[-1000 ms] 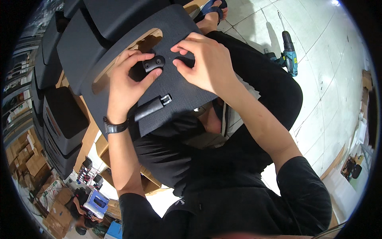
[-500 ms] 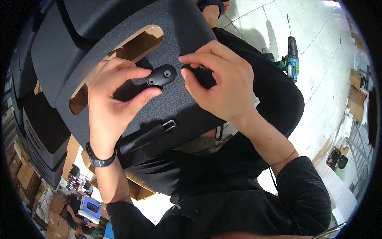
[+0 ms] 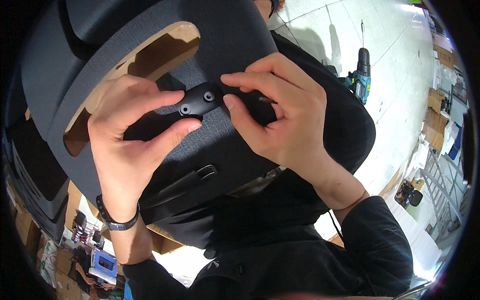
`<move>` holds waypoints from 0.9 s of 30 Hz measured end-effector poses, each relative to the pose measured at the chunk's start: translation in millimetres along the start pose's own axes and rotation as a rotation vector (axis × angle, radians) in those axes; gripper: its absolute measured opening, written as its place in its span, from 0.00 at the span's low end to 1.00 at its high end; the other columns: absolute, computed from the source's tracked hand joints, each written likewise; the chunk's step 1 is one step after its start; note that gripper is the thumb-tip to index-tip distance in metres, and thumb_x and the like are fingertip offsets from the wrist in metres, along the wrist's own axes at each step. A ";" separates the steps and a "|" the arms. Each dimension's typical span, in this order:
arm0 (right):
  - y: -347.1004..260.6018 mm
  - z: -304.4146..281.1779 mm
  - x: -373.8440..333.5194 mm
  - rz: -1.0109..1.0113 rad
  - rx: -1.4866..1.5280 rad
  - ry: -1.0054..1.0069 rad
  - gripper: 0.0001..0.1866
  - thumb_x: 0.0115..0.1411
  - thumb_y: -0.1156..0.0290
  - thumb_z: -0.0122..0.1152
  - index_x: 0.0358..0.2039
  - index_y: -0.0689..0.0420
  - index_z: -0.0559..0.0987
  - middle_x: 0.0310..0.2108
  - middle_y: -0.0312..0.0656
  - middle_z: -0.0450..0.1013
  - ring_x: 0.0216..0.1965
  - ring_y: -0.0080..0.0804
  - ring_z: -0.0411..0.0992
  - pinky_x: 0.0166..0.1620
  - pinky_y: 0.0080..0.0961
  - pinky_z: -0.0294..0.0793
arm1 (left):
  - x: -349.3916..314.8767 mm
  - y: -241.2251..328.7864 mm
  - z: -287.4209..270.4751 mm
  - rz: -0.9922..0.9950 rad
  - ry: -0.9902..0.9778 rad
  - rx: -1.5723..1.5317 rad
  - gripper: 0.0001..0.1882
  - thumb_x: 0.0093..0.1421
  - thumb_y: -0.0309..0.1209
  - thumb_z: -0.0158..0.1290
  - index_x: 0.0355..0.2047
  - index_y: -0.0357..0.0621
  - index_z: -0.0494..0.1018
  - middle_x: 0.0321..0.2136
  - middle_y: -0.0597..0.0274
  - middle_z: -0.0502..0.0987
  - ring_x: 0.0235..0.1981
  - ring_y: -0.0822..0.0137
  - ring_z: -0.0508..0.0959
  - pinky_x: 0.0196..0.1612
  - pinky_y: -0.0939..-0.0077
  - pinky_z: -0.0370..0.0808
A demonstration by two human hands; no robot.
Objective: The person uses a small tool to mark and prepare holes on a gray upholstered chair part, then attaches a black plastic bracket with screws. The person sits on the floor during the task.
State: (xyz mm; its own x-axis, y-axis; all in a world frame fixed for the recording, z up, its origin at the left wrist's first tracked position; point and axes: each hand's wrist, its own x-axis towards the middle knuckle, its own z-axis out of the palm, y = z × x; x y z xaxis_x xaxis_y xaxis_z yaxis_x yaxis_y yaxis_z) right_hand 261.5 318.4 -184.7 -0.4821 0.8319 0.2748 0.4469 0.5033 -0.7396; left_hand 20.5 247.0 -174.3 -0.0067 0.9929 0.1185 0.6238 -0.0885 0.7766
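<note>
My left hand (image 3: 125, 125) pinches a small black plastic part (image 3: 196, 103) between thumb and forefinger. The part is oblong with rounded ends and has two round holes. It is over a large black textured panel (image 3: 220, 140) in front of me. My right hand (image 3: 285, 105) is curled at the part's right end, thumb and forefinger close to it with a small gap between their tips. A small glint shows inside its curled fingers, too little to name. Left of the part, a long rounded cut-out (image 3: 187, 37) in the panel shows a bare wood-coloured edge.
On the tiled floor at the right lies a teal and black cordless drill (image 3: 361, 77) with a long bit. A black strap with a metal loop (image 3: 206, 171) is along the panel's near side. More black panels (image 3: 40, 150) stand at the left. Another person works at the lower left.
Both hands stay near the black part. The left hand has shifted slightly left and down in view, and the part has tilted so its holes face up more. The panel appears shifted left.
</note>
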 end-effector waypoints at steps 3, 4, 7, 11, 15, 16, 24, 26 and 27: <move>0.4 -1.2 0.4 -0.011 -0.008 -0.004 0.13 0.53 0.80 0.77 0.41 0.57 0.91 0.36 0.36 0.79 0.31 0.21 0.80 0.25 0.16 0.67 | -0.6 1.9 -2.3 -0.057 -0.043 -0.002 0.27 0.40 0.27 0.82 0.45 0.44 0.90 0.40 0.63 0.78 0.45 0.66 0.79 0.50 0.69 0.76; 0.2 -1.4 0.6 -0.011 -0.010 -0.005 0.13 0.52 0.80 0.77 0.40 0.57 0.91 0.35 0.36 0.79 0.31 0.21 0.80 0.25 0.16 0.68 | 0.0 1.4 -2.6 -0.048 -0.046 0.004 0.27 0.40 0.27 0.82 0.44 0.44 0.90 0.40 0.64 0.78 0.45 0.66 0.79 0.51 0.69 0.76; 2.1 -0.7 0.7 -0.024 -0.004 0.004 0.13 0.52 0.81 0.77 0.40 0.57 0.91 0.35 0.36 0.79 0.31 0.22 0.80 0.26 0.16 0.69 | 0.7 3.5 -3.8 -0.045 -0.053 0.010 0.27 0.40 0.26 0.81 0.44 0.43 0.90 0.40 0.63 0.78 0.45 0.66 0.79 0.51 0.70 0.76; 4.6 1.8 0.2 -0.042 0.008 0.027 0.13 0.52 0.81 0.77 0.40 0.57 0.91 0.34 0.36 0.79 0.31 0.23 0.81 0.27 0.16 0.71 | -1.4 4.5 -2.7 -0.083 -0.054 0.005 0.27 0.41 0.26 0.81 0.45 0.43 0.90 0.41 0.63 0.79 0.45 0.66 0.80 0.52 0.70 0.76; 6.1 2.0 -0.8 -0.033 0.011 0.039 0.12 0.53 0.80 0.77 0.39 0.57 0.91 0.34 0.37 0.79 0.31 0.24 0.81 0.29 0.17 0.74 | 2.0 1.7 -0.6 -0.023 -0.040 0.028 0.26 0.41 0.28 0.82 0.44 0.44 0.90 0.39 0.62 0.80 0.43 0.67 0.80 0.48 0.71 0.76; 6.1 1.7 -0.8 -0.030 0.014 0.036 0.12 0.53 0.80 0.77 0.39 0.57 0.91 0.34 0.37 0.80 0.31 0.24 0.81 0.29 0.17 0.75 | 4.5 -0.2 0.3 0.017 -0.026 0.033 0.25 0.41 0.28 0.83 0.43 0.45 0.90 0.36 0.62 0.80 0.40 0.67 0.80 0.44 0.72 0.77; 9.6 3.5 -2.3 -0.054 0.041 0.057 0.10 0.55 0.80 0.78 0.39 0.58 0.91 0.34 0.38 0.80 0.29 0.25 0.81 0.31 0.16 0.78 | 4.0 2.6 1.3 0.031 -0.014 0.048 0.25 0.41 0.30 0.83 0.42 0.46 0.91 0.35 0.64 0.81 0.38 0.69 0.80 0.40 0.74 0.77; 11.1 4.2 -2.4 -0.066 0.045 0.065 0.10 0.55 0.80 0.78 0.39 0.58 0.90 0.34 0.38 0.80 0.28 0.25 0.81 0.30 0.16 0.78 | 3.5 2.5 2.2 0.029 -0.009 0.047 0.25 0.41 0.30 0.83 0.43 0.46 0.91 0.35 0.64 0.81 0.38 0.70 0.79 0.40 0.74 0.77; 11.4 4.6 -2.5 -0.072 0.047 0.070 0.10 0.55 0.80 0.78 0.39 0.59 0.90 0.34 0.38 0.80 0.27 0.25 0.81 0.30 0.16 0.78 | 2.9 2.0 2.5 0.030 -0.008 0.042 0.25 0.42 0.30 0.83 0.43 0.46 0.91 0.35 0.64 0.81 0.37 0.70 0.79 0.40 0.74 0.76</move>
State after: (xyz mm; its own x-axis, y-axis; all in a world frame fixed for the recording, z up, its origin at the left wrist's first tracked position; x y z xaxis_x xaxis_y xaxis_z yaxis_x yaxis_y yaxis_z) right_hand 264.4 321.0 -196.6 -0.4575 0.8088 0.3694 0.3760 0.5525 -0.7439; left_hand 23.7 249.9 -174.0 0.0185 0.9904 0.1367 0.6560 -0.1152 0.7459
